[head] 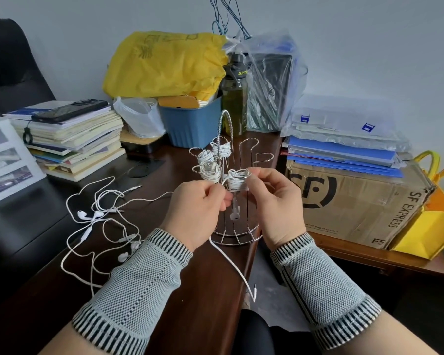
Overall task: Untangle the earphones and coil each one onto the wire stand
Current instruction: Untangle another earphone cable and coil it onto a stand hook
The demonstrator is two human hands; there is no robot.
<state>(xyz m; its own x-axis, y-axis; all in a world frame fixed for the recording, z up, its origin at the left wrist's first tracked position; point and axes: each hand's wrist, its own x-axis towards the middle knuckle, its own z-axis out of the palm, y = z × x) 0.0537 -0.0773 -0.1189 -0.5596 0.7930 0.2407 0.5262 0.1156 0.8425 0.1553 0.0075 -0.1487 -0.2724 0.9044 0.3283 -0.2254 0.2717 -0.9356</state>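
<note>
One wire stand (237, 190) stands at the centre of the frame, carrying four wound coils of white earphone cable (217, 162), and two hands (196, 208) work at the frontmost coil. At lower left lies one tangle of loose earphones (100, 226); how many sets it holds cannot be told. Along the top: one stack of books (75, 139), one phone (69, 110), one blue bin (190, 124), one bottle (235, 98), one cardboard box (356, 201).

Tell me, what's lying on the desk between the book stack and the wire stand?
In the head view, loose tangled earphones sprawl on the dark desk between the book stack and the wire stand.
</note>
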